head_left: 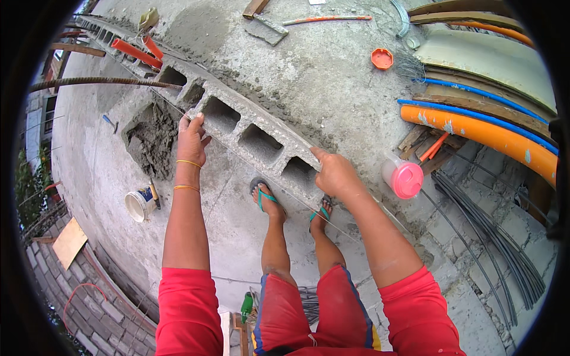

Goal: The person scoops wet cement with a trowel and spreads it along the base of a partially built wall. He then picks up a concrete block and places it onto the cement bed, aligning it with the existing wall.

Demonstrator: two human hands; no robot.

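A grey hollow concrete block [281,160] with three large openings facing up sits at the near end of a row of such blocks [184,64]. My left hand [193,139] is closed on its left end, thumb and fingers at the edge near the joint. At the opposite end, my right hand [337,173] grips the corner with its index finger laid along the top. A thin string [335,225] runs along the near side of the row. Wet mortar [151,139] lies heaped left of my left hand. Whether the block touches its neighbour is hard to tell.
A steel bar [101,81] and orange pipes [136,53] rise by the row. A white bucket [138,206] stands at left. On the right are a pink-lidded container [406,180], a large orange pipe [475,127] and dark rods [493,237]. My sandaled feet are close to the block.
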